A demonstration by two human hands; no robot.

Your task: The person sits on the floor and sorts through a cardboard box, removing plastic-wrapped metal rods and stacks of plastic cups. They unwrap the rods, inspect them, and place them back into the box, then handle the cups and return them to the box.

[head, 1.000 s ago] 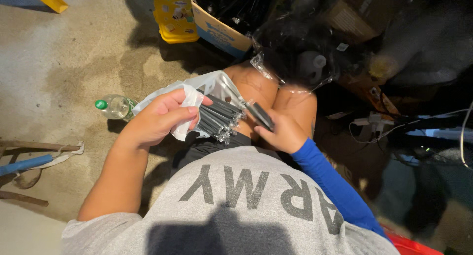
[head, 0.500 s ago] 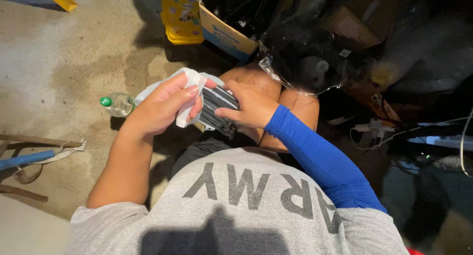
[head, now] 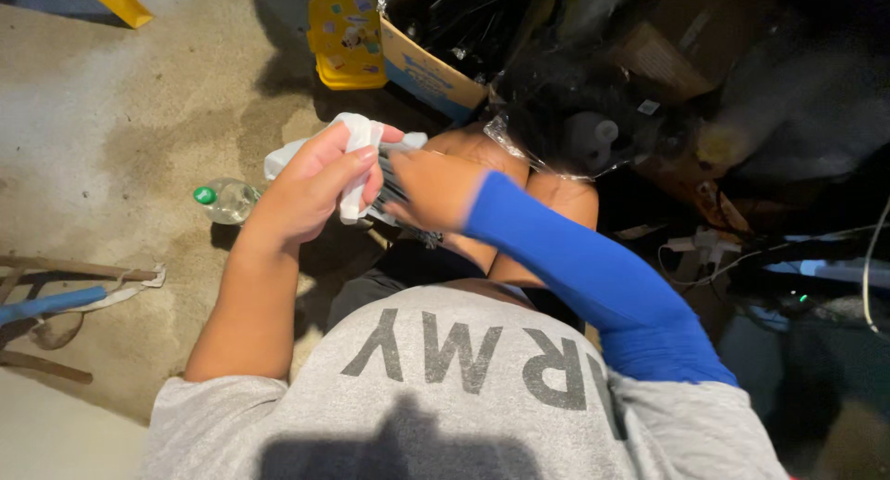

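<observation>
Two hands [head: 315,188] [head: 431,188] over stained concrete floor [head: 139,137], cluttered boxes [head: 431,72]

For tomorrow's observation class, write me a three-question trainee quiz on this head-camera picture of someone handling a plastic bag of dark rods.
1. True or false: the left hand grips the clear plastic bag.
2. The right hand is: A) inside the bag's opening, at the dark rods; B) on the plastic bottle; C) on the cardboard box.
3. What colour is the bottle's cap?

Key: 1 true; 2 A; 3 green.
</observation>
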